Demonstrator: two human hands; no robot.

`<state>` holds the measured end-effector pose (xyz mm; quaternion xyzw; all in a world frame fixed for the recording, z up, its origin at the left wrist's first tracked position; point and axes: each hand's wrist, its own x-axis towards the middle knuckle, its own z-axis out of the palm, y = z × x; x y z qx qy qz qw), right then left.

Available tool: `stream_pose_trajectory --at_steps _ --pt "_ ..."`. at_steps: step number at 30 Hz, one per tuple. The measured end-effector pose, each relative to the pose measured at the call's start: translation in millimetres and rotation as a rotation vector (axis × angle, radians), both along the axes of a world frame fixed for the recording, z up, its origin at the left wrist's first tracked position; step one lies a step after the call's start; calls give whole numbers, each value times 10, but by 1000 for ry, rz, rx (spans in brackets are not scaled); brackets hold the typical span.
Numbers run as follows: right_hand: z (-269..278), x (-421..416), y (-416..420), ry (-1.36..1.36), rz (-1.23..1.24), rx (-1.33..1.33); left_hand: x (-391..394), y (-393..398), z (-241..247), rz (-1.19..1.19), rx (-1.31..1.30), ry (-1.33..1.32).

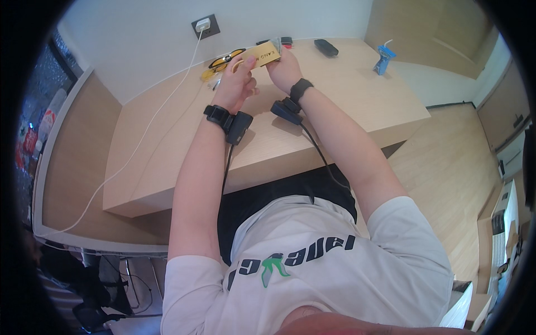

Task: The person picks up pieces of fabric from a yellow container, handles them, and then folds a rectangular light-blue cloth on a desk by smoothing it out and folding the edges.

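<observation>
A flat gold-coloured packet (263, 54) with dark printed writing is held up over the far part of the wooden desk. My left hand (239, 83) grips its left end, the thumb on top. At its right end is my right hand (285, 69), its fingers mostly hidden behind the packet. A greyish, partly see-through piece (277, 43) sticks up beside the right fingers; what it is I cannot tell. Behind my left hand lie yellow-lensed glasses (228, 58) with dark rims, partly covered.
On the desk (343, 96) are a black case (326, 48), a blue drink carton (383, 60) with a straw, and small dark and red items (287, 42) by the wall. From a charger (203, 24), a white cable (150, 121) crosses the left side. Black cables hang from both wrist devices.
</observation>
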<state>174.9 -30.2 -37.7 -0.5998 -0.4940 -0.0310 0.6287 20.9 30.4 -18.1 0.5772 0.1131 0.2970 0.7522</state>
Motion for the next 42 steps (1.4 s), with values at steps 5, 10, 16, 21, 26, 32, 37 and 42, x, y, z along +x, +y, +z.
stream_pose_trajectory --at_steps 5,10,16,21,26,32,37,42 --pt "121 -31 -53 451 351 -171 -19 64 -41 -141 -116 -54" --pt "26 5 11 99 47 -68 1 32 -3 -35 26 -23" --pt "2 33 14 42 29 6 -2 -35 32 -5 49 16" --pt "65 32 -23 511 438 -118 -35 23 -23 -194 -114 -67" --pt "44 14 0 235 184 -94 -16 25 -9 -117 -60 -40" --pt "-5 49 36 35 36 23 -9 2 19 -62 15 -3" --pt "70 44 -9 498 379 -135 -37 48 -26 -192 -93 -68" --pt "-50 82 83 -50 19 64 0 55 -12 -97 -4 -9"
